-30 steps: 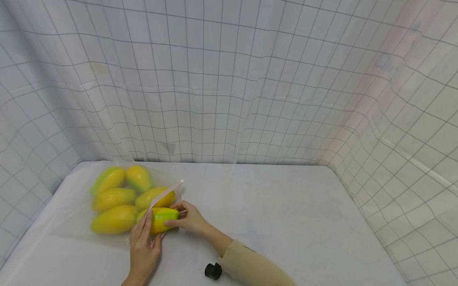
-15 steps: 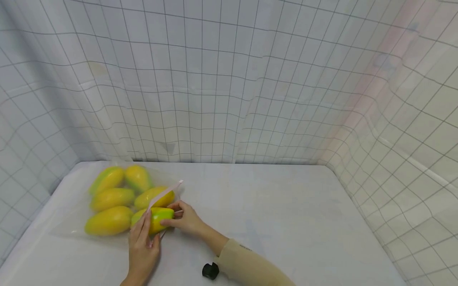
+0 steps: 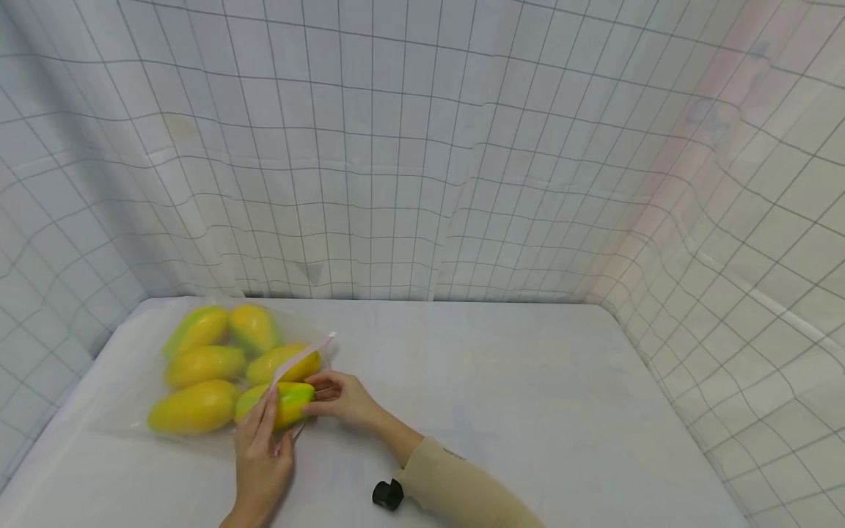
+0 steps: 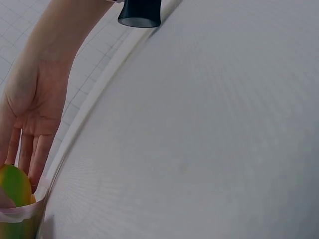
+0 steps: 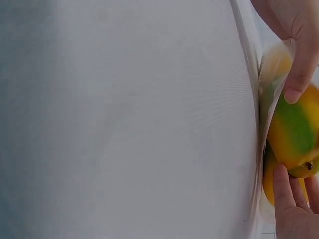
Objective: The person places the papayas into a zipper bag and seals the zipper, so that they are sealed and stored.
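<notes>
A frosted plastic zip bag (image 3: 125,411) lies on the table at the left, with several yellow-green mangoes (image 3: 198,407) showing through it. At its mouth, one mango (image 3: 290,400) is mostly inside, its green end still poking out. My left hand (image 3: 262,466) holds the near part of the bag's mouth, fingers over the rim and thumb lower down. My right hand (image 3: 350,402) grips the protruding end of that mango with thumb and fingertips. The pale pink zip strip (image 3: 306,353) runs up from the left fingers. In the right wrist view, the mango (image 5: 294,129) sits between two hands.
A white-covered table (image 3: 528,396) stretches away to the right. Gridded white curtains (image 3: 409,183) surround it at the back and sides. A black wrist device (image 3: 387,495) sits beside the beige right sleeve (image 3: 462,484).
My right hand has moved left, and the mango has slid deeper into the bag. The near-left mango has shifted left. My left hand has barely moved.
</notes>
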The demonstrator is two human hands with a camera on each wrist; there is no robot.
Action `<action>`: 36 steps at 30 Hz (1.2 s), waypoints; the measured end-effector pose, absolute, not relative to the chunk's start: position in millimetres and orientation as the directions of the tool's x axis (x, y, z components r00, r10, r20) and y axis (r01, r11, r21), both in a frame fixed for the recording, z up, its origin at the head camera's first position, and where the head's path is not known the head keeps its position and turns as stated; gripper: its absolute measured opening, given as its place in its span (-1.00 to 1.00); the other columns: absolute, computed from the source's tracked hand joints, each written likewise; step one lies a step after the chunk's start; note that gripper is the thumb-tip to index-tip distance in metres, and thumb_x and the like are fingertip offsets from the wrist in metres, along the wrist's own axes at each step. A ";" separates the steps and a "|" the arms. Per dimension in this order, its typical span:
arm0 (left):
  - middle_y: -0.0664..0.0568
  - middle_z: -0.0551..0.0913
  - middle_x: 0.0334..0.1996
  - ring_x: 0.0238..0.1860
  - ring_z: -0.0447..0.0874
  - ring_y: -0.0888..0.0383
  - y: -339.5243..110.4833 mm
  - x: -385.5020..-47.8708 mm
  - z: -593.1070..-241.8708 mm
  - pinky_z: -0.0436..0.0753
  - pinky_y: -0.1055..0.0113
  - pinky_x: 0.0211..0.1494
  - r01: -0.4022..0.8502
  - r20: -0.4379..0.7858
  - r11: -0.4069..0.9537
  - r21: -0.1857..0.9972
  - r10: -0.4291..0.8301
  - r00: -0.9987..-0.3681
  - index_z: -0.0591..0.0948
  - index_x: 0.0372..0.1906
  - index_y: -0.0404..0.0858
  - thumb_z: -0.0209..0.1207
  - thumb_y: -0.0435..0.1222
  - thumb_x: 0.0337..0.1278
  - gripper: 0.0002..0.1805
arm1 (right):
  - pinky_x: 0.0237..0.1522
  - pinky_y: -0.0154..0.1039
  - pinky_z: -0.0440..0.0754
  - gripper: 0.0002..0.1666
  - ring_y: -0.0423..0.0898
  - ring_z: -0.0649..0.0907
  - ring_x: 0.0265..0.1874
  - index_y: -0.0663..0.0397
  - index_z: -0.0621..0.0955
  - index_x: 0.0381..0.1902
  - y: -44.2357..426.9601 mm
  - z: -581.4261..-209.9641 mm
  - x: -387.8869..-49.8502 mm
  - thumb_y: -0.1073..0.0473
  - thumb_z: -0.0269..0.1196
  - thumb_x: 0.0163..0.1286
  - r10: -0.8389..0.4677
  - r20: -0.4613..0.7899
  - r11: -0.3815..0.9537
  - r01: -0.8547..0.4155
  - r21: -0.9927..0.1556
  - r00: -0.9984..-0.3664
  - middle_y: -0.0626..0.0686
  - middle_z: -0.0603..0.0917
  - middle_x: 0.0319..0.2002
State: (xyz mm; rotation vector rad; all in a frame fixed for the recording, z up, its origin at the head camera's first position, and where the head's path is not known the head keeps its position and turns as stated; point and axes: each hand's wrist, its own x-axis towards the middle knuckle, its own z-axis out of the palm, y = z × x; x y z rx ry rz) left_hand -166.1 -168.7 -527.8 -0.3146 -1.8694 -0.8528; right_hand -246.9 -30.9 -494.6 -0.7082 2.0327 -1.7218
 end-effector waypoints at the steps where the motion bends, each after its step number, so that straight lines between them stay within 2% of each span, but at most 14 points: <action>1: -0.42 0.47 0.00 0.08 0.32 -0.02 -168.7 -165.9 -527.6 0.09 0.43 0.29 0.559 0.878 0.717 0.416 -0.156 -0.453 0.42 0.12 -0.53 0.08 -0.56 -0.56 -0.23 | -0.15 -0.44 0.53 -0.55 -0.24 0.63 -0.17 0.23 0.52 0.03 -32.1 -494.7 -246.8 0.32 0.27 0.14 -0.595 0.034 0.113 -0.125 -0.986 -0.803 0.07 0.63 -0.07; 6: -0.41 0.47 0.01 0.02 0.34 -0.14 -168.0 -165.5 -526.5 0.08 0.42 0.29 0.549 0.877 0.727 0.413 -0.156 -0.454 0.42 0.13 -0.52 0.11 -0.63 -0.62 -0.19 | -0.17 -0.44 0.54 -0.56 -0.24 0.63 -0.19 0.26 0.52 0.00 -36.5 -494.7 -245.9 0.34 0.28 0.12 -0.573 0.012 0.091 -0.078 -0.993 -0.819 0.07 0.65 -0.12; 12: -0.42 0.47 0.00 -0.06 0.33 -0.28 -167.3 -165.6 -525.3 0.08 0.43 0.29 0.550 0.878 0.725 0.414 -0.159 -0.451 0.42 0.13 -0.53 0.09 -0.61 -0.57 -0.23 | -0.18 -0.41 0.56 -0.58 -0.20 0.65 -0.18 0.29 0.53 0.01 -38.5 -493.6 -245.3 0.33 0.26 0.15 -0.562 -0.011 0.090 -0.048 -0.995 -0.827 0.08 0.66 -0.12; 24: -0.42 0.47 0.00 -0.07 0.35 -0.29 -167.2 -165.8 -523.4 0.10 0.42 0.30 0.552 0.883 0.731 0.401 -0.149 -0.445 0.42 0.12 -0.53 0.08 -0.61 -0.56 -0.24 | -0.12 -0.42 0.53 -0.57 -0.17 0.62 -0.11 0.30 0.51 0.06 -40.0 -490.6 -246.8 0.29 0.22 0.21 -0.573 -0.011 0.136 -0.082 -0.987 -0.819 0.14 0.62 -0.05; 36: -0.39 0.48 0.00 -0.06 0.35 -0.28 -165.5 -164.3 -522.5 0.08 0.46 0.29 0.516 0.872 0.752 0.411 -0.159 -0.463 0.42 0.15 -0.48 0.14 -0.78 -0.76 -0.09 | -0.21 -0.41 0.56 -0.60 -0.12 0.66 -0.19 0.34 0.51 0.00 -43.3 -490.3 -241.4 0.32 0.23 0.19 -0.559 0.000 0.096 -0.065 -0.993 -0.829 0.14 0.63 -0.13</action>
